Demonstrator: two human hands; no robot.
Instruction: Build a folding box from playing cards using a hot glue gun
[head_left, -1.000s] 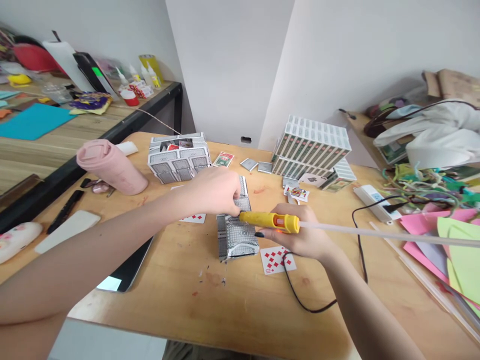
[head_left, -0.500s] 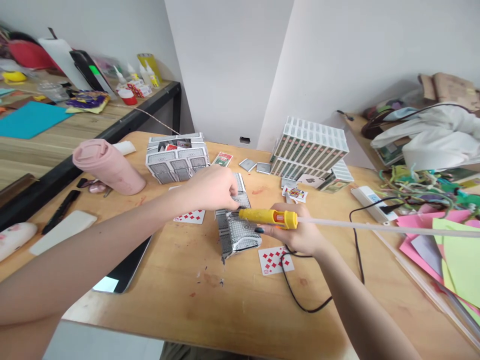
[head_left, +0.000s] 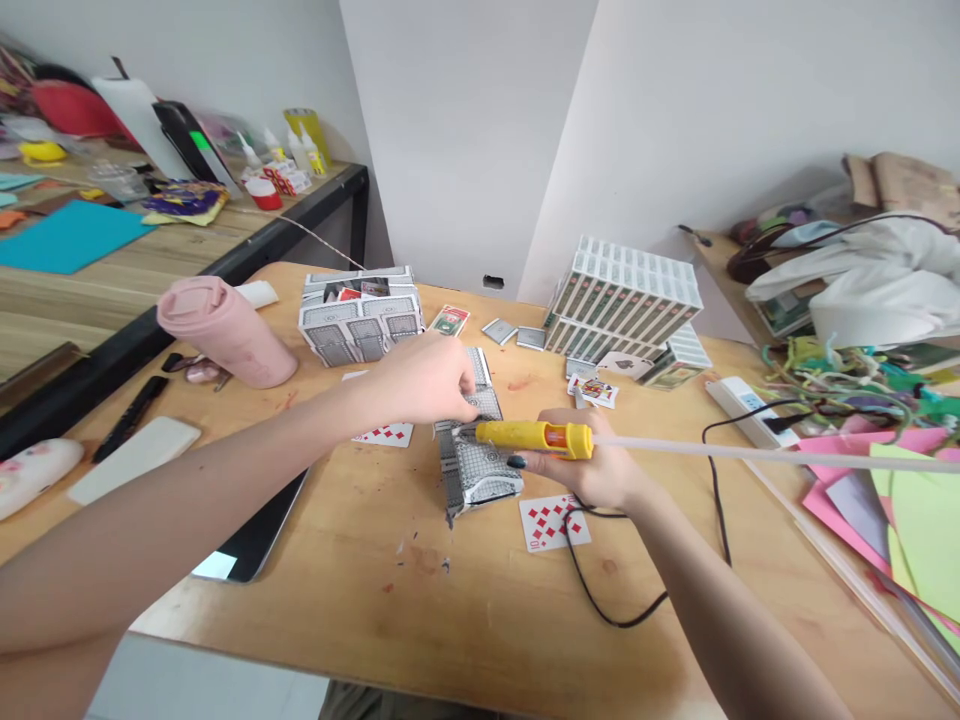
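Note:
My right hand point(head_left: 596, 465) is wrapped round a yellow hot glue gun point(head_left: 517, 437), held almost level with its nozzle pointing left. A long translucent glue stick point(head_left: 720, 453) sticks out of its back end toward the right. Under the nozzle lies a piece built from grey-backed playing cards point(head_left: 487, 472), folded into a box-like shape with ragged edges. From the far left side, my left hand point(head_left: 431, 380) pinches this card piece, fingers curled, thumb close to the nozzle. The exact spot of its grip is partly hidden. A ten of diamonds point(head_left: 551, 523) lies just right of the piece.
A card-built box point(head_left: 364, 320) and a pink tumbler point(head_left: 229, 335) stand at the left. Stacked card packs point(head_left: 622, 300) rise at the back right. The black cord point(head_left: 581, 590) loops over the table near a power strip point(head_left: 750, 412). A tablet point(head_left: 259, 530) lies under my left forearm.
The view has swung slightly left. The glue gun's nozzle has shifted a little left over the card piece. Both hands keep their grips.

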